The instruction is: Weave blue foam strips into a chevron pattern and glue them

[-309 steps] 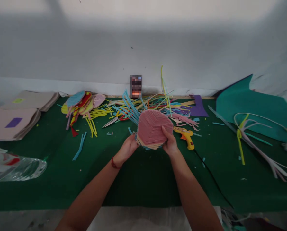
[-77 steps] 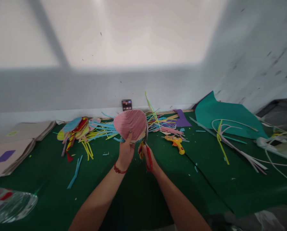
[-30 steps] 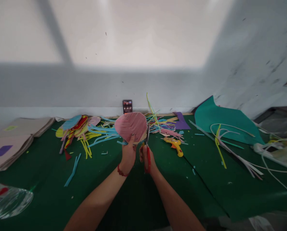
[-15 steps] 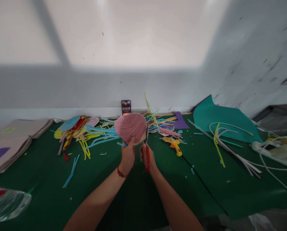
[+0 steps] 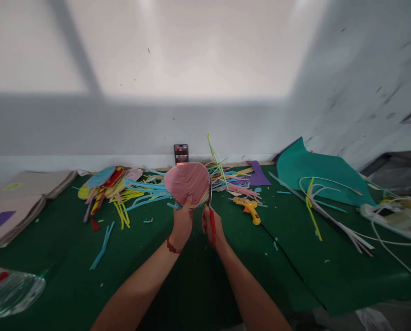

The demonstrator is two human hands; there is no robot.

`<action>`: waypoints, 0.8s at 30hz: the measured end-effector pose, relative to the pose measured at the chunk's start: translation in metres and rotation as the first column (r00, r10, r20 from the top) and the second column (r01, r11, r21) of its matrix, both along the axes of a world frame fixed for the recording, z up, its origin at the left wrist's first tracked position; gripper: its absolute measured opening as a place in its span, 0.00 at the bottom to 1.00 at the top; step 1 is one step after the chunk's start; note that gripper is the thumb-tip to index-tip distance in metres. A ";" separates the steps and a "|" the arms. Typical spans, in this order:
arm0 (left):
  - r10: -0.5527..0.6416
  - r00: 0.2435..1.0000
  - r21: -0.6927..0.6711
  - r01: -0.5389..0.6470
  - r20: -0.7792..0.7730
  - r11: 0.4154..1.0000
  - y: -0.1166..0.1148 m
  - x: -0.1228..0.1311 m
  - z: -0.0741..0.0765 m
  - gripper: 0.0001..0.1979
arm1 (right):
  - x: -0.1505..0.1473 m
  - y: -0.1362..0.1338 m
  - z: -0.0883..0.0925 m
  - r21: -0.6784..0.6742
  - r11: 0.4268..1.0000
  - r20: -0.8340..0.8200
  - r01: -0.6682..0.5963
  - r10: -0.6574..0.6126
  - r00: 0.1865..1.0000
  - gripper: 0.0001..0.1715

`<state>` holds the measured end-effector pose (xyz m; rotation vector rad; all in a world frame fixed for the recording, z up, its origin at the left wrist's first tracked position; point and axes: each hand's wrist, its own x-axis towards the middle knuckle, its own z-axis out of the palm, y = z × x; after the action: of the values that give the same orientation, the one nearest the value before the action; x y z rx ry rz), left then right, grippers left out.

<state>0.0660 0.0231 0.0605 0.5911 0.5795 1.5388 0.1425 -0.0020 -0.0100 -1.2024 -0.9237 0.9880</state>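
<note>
A pink heart-shaped piece (image 5: 187,182), its face covered in slanting strips, is held up above the table by my left hand (image 5: 183,220). The thumb lies on its front near the lower tip; the other fingers are hidden behind it. My right hand (image 5: 213,226) grips a pair of red-handled scissors (image 5: 212,223), blades pointing up. Those blades run along the heart's right edge; I cannot tell whether they touch it. Behind the heart lie blue strips (image 5: 150,186) on the left and a pile of mixed coloured strips (image 5: 231,178) on the right.
On the green table (image 5: 150,266) a yellow glue gun (image 5: 248,209) lies to the right, its black cord running frontward. Teal sheet (image 5: 322,172) and white cables stand beyond. Leftward are a clear bottle (image 5: 15,292), cardboard (image 5: 15,216) and coloured cut-outs (image 5: 101,178). A phone (image 5: 181,153) leans on the wall.
The scissors and my right hand have shifted very slightly. My left hand keeps the heart in nearly the same place, and the things on the table look the same.
</note>
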 end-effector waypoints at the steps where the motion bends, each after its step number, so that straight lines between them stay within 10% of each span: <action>1: -0.001 1.000 -0.004 0.001 -0.003 1.000 0.000 0.000 0.000 0.22 | 0.000 0.000 -0.001 -0.016 1.000 -0.014 0.007 -0.007 1.000 0.30; 24: -0.027 0.997 0.046 0.030 -0.076 0.998 0.003 -0.002 -0.002 0.28 | 0.002 0.005 -0.001 0.086 0.993 -0.191 -0.085 0.100 0.976 0.32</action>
<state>0.0635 0.0261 0.0584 0.6936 0.5910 1.5115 0.1442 0.0034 -0.0106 -0.9857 -0.8599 1.1142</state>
